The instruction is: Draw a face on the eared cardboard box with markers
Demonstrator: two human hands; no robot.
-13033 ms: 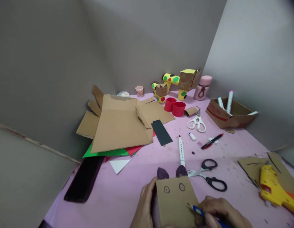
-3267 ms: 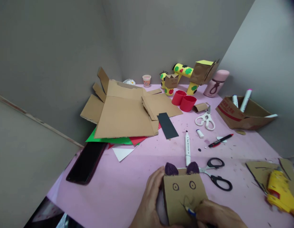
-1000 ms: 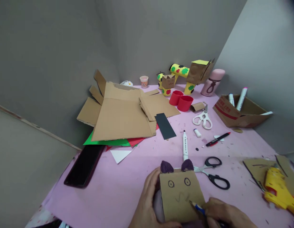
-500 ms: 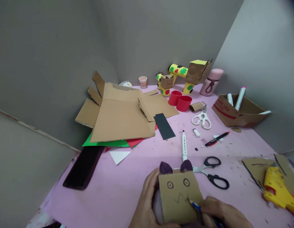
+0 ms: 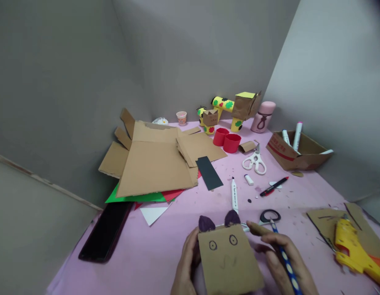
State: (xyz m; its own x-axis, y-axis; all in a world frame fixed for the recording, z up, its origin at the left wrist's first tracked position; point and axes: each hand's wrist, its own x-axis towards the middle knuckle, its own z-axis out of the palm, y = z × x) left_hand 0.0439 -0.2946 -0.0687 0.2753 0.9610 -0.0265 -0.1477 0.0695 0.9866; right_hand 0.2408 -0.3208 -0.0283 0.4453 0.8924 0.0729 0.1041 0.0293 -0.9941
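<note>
A cardboard box (image 5: 229, 270) with purple ears, two drawn eyes and a faint pencil zigzag sits at the bottom centre. My left hand (image 5: 187, 262) is wrapped round its left side. My right hand (image 5: 280, 258) is just right of the box, with a blue dotted pencil (image 5: 287, 264) held against it, tip pointing up and away from the box. Behind the right fingers lie black-handled scissors (image 5: 270, 215), partly hidden. An uncapped white marker (image 5: 234, 196) lies just behind the ears.
Flattened cardboard (image 5: 155, 164) and a phone (image 5: 106, 231) are on the left. At right are a yellow glue gun (image 5: 351, 246), a marker box (image 5: 300, 151) and white scissors (image 5: 255, 162). Red rings (image 5: 232, 143) and a spotted yellow figure (image 5: 223, 104) stand further back.
My right hand has lifted the pencil off the box face and shifted up and right, its fingers spreading. The view has tilted, so the table things appear lower.
</note>
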